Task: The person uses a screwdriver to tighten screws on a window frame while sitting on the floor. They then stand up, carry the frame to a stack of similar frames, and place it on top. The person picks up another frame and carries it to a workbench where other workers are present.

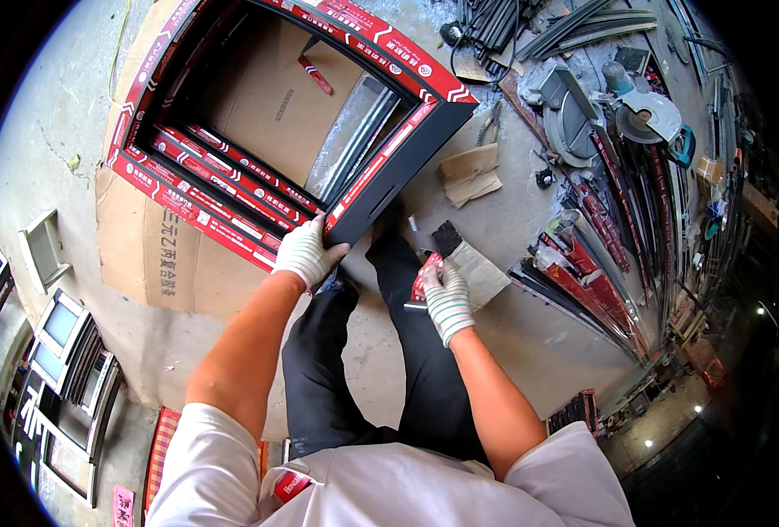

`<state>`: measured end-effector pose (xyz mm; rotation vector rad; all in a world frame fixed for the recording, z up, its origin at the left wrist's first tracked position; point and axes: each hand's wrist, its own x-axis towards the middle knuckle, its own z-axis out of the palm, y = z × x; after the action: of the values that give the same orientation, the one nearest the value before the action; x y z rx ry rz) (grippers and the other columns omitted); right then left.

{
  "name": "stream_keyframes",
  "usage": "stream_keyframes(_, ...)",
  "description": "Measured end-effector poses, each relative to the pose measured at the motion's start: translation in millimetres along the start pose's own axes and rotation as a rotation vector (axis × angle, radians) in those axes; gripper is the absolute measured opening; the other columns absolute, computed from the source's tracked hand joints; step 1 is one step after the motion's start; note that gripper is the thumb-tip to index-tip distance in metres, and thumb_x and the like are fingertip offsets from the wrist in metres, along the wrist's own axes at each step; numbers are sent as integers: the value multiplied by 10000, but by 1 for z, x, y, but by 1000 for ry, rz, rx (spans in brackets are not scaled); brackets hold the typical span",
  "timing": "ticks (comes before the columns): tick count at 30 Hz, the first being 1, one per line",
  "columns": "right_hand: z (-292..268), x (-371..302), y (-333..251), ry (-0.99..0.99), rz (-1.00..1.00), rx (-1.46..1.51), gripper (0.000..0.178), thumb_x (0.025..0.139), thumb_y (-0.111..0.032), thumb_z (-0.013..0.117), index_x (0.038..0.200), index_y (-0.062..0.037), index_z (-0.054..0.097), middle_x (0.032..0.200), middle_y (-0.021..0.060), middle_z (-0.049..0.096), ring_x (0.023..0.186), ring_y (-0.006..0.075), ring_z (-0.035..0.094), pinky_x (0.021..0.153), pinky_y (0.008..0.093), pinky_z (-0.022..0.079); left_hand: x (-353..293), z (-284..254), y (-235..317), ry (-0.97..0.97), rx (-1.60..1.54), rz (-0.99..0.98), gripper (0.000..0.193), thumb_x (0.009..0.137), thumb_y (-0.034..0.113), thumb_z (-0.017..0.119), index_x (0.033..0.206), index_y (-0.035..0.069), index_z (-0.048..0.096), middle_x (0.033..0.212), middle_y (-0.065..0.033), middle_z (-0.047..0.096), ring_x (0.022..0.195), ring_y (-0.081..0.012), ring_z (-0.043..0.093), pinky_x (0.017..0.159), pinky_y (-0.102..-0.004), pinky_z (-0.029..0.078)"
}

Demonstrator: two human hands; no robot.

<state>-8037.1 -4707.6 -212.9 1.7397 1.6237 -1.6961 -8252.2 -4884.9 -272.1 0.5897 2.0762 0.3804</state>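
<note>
A large black window frame (389, 167), its faces covered in red and white printed film, stands tilted in front of me on flattened cardboard. At its near corner my left hand (303, 253), in a striped white glove, grips the edge, thumb on the black side. My right hand (448, 300), gloved alike, is held apart from the frame, above my right leg. Its fingers are closed round a red and white piece (424, 274) with a silvery end at the bottom. The glove covers much of that piece, so its kind is unclear.
Cardboard (134, 255) lies under the frame. To the right are a torn brown piece (472, 174), a miter saw (644, 119) and bundles of long profiles (591, 290). Smaller window frames (68, 378) stand at the left. A small white frame (45, 250) sits near the cardboard.
</note>
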Motion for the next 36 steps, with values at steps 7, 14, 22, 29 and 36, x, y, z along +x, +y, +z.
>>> stream_keyframes(7,10,-10,49,-73,-43,-301,354,1034,-322,575,955,20,627,829,207,685,737,268,636,738,410,514,16,2,49,19,68,-95,992,752,456,869,1490,-41,430,1275,-246,629,1191,-382,627,1040,-411,504)
stream_keyframes(14,11,-21,34,-95,-57,-372,401,1028,-349,564,1020,42,647,931,275,704,833,363,692,788,440,532,23,-4,62,-4,40,-173,920,703,400,863,1412,-54,493,1230,-266,624,1161,-388,642,1019,-410,529)
stream_keyframes(22,2,-41,34,-124,-47,-312,396,1009,-381,601,973,9,660,865,245,690,808,374,679,777,450,524,-11,-46,89,28,32,-205,932,687,490,859,1391,-11,511,1231,-245,637,1171,-375,642,1022,-423,526)
stream_keyframes(29,-26,-91,-29,-145,-59,-161,329,1011,-324,622,966,0,664,856,132,714,743,212,679,724,399,558,-65,-109,104,208,-95,-159,712,689,458,883,1149,-20,624,1014,-229,716,978,-369,717,880,-409,574)
stream_keyframes(36,-81,-94,15,-71,-51,92,261,1014,-276,614,995,-25,680,817,108,698,635,180,663,531,351,578,-136,-207,100,242,-213,-87,651,780,436,820,1206,-23,642,1058,-236,734,1022,-329,725,907,-383,552)
